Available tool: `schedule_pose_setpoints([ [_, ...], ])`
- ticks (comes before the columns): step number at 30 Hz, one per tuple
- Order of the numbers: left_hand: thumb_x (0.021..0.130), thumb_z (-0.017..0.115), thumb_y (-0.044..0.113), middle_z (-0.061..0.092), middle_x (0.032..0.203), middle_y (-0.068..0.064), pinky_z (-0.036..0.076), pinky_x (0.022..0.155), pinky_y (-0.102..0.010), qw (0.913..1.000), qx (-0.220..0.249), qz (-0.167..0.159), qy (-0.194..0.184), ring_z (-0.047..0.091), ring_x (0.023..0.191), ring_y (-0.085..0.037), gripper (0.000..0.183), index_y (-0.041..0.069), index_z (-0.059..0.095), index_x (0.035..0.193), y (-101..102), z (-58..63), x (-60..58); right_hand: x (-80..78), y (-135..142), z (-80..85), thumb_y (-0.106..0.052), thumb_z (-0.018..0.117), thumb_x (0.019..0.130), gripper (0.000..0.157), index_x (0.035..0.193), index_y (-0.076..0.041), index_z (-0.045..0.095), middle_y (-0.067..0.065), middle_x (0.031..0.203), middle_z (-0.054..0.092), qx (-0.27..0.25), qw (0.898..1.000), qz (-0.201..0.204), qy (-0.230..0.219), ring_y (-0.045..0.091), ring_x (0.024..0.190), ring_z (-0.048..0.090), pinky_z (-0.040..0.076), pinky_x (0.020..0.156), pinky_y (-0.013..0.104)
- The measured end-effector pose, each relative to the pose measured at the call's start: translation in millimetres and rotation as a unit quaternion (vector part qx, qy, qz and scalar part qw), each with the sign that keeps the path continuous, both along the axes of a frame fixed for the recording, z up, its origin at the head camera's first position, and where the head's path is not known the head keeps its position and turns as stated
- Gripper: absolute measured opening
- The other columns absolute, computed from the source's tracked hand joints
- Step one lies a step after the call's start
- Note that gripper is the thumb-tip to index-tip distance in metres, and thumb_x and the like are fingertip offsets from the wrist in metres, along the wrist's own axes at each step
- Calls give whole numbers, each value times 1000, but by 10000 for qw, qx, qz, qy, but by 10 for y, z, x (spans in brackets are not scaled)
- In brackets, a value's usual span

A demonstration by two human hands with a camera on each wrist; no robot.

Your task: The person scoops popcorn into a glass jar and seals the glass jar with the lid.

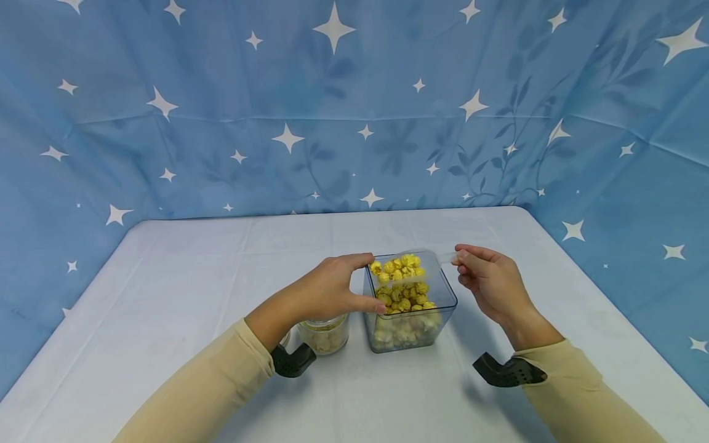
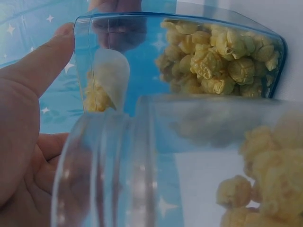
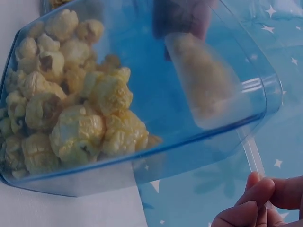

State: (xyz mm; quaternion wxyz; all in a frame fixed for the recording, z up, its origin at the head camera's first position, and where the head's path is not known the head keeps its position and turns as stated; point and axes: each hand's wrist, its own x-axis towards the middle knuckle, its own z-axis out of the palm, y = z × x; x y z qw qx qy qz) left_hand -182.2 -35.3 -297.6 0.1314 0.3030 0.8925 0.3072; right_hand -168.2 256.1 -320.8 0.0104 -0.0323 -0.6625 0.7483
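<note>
My left hand (image 1: 332, 286) grips a clear square container (image 1: 444, 311) at its left side, thumb near the front corner of the rim and fingers at the back corner. Yellow popcorn (image 1: 405, 298) lies heaped in the container. My right hand (image 1: 493, 280) pinches the thin handle of a translucent plastic scoop (image 3: 206, 90) between thumb and fingers. This handle crosses the right rim, and the scoop's bowl is at the container's mouth with popcorn in it. In the left wrist view, the scoop (image 2: 120, 71) shows through the container's wall.
A clear jar (image 1: 324, 338) with popcorn in it stands left of the container, partly under my left hand. Another glass edge (image 1: 285, 338) shows beside it, mostly hidden by my wrist. A white cloth covers the table (image 1: 183, 277); a blue starred curtain (image 1: 221, 92) hangs behind.
</note>
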Motion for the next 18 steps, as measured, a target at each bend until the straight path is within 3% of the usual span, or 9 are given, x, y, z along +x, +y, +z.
schedule_pose_setpoints([
  [8,85,79,47,42,155,-3,36,112,-44,10000,-43,26,-31,38,142,-21,88,12,39,155,-2,4,4,4,-46,21,-12,54,104,21,121,0,56,-3,89,67,29,9999,-57,-112,8,79,56,52,72,18],
  [18,84,79,47,40,156,-5,37,112,-45,9999,10,59,-84,37,143,-22,91,10,36,156,4,-3,1,0,50,34,-10,56,103,13,103,-12,69,-3,87,67,-218,9997,65,-78,9,77,57,53,70,19],
])
